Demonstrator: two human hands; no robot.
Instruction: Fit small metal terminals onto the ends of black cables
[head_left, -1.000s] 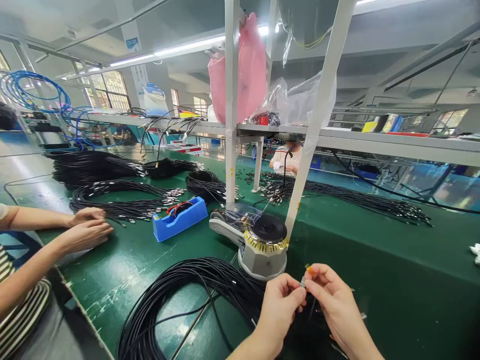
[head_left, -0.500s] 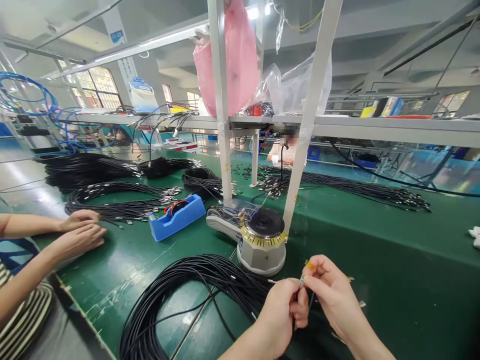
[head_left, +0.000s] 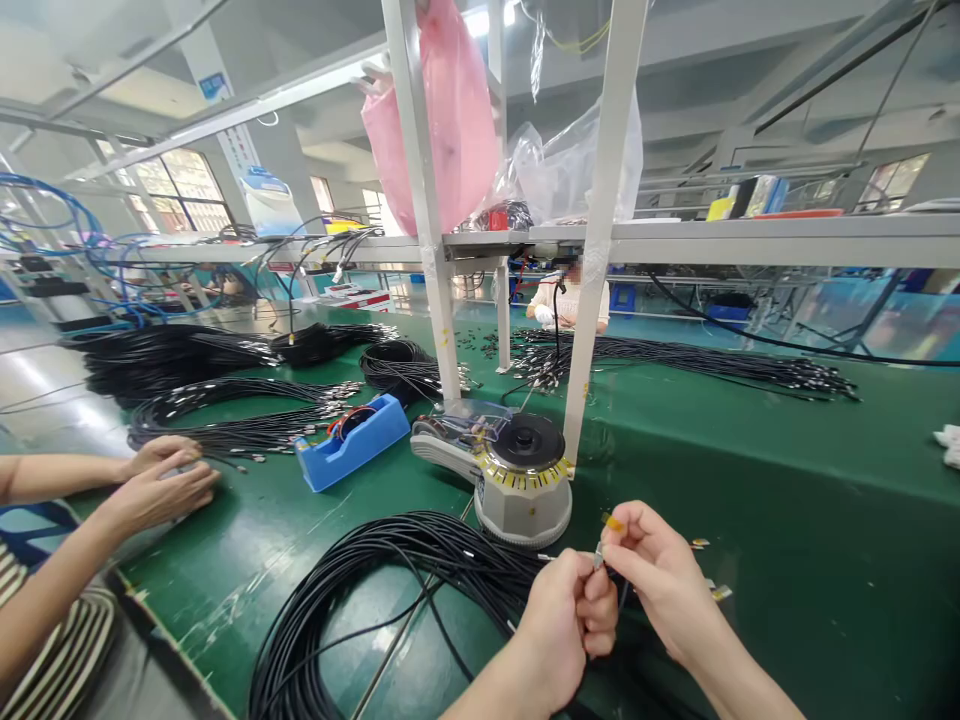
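Observation:
My left hand (head_left: 559,615) is closed around the end of a black cable, whose small silvery connector (head_left: 599,553) sticks up between thumb and forefinger. Close against it, my right hand (head_left: 656,575) pinches a short strip of amber-yellow tape (head_left: 613,522) by the connector. The fingers hide where tape and connector meet, so contact between them cannot be made out. Left of my hands lies a big coil of black cables (head_left: 375,550). Just behind them stands a round tape dispenser (head_left: 523,480) with yellow tape pieces around its rim.
A blue tape holder (head_left: 352,440) sits left of the dispenser. At the left edge a co-worker's hands (head_left: 169,480) rest on the green table (head_left: 787,500). More cable bundles (head_left: 180,360) lie behind. White shelf posts (head_left: 592,240) rise at the back. Small taped ends (head_left: 720,592) lie at right.
The view has shifted slightly, moving the background left. My hands keep nearly the same hold on the cable end and tape. The co-worker's fingers have shifted a little.

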